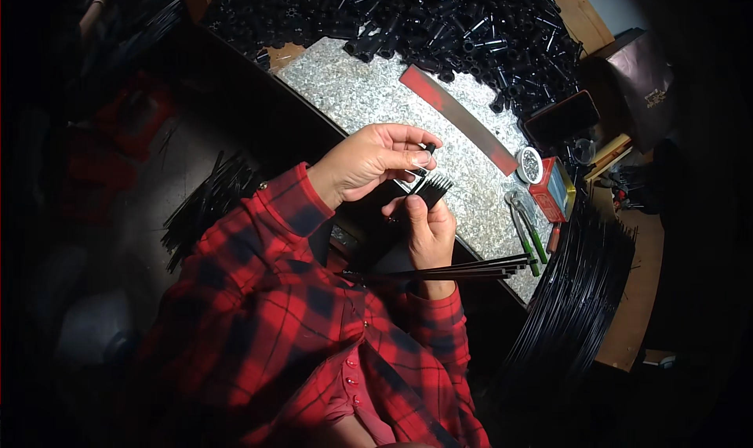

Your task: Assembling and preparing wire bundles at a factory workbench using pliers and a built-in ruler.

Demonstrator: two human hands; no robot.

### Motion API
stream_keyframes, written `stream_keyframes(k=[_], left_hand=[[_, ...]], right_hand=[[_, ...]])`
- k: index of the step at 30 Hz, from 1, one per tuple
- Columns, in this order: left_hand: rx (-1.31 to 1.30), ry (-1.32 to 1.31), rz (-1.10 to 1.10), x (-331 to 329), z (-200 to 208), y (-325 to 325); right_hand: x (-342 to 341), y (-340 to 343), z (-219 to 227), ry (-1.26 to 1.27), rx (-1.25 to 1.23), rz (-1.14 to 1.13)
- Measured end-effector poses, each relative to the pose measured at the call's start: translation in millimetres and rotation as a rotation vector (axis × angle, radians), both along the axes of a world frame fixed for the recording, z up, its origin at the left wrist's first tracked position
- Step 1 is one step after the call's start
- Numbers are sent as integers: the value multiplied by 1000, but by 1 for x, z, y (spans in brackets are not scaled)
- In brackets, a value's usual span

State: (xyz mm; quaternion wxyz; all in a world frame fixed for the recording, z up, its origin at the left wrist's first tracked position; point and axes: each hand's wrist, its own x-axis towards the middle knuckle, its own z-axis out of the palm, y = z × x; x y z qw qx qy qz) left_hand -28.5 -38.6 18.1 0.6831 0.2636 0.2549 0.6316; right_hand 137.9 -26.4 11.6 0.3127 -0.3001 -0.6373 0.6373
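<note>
My left hand [383,164], above the near edge of the speckled worktop, pinches a small black cylindrical part [428,148] between thumb and fingers. Just below it, my right hand [430,232] is closed on a row of thin black rods [436,188] whose pale tips fan out like comb teeth. One dark rod slants up from that row toward the part in my left hand; whether the two touch I cannot tell. Several longer black rods [478,272] lie across my right wrist, their ends pointing right.
A large heap of black tubular parts [439,25] covers the far worktop [314,79]. Right of my hands are a red-and-grey strip [459,119], a white cup [529,166], a red box [553,189], green-handled pliers [527,228], a phone [561,117] and bundled black rods [576,291].
</note>
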Motion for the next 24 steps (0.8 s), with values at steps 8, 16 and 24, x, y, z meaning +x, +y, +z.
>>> stream_keyframes(k=[8,16,24], left_hand=[[3,-36,-17,1,-2,0],[33,-80,-50,2,-1,-1],[-14,-100,-186,-5,-1,-10]], right_hand=[[0,-1,1,0,-22,13],[0,-1,3,-1,9,19],[2,-5,2,14,11,3]])
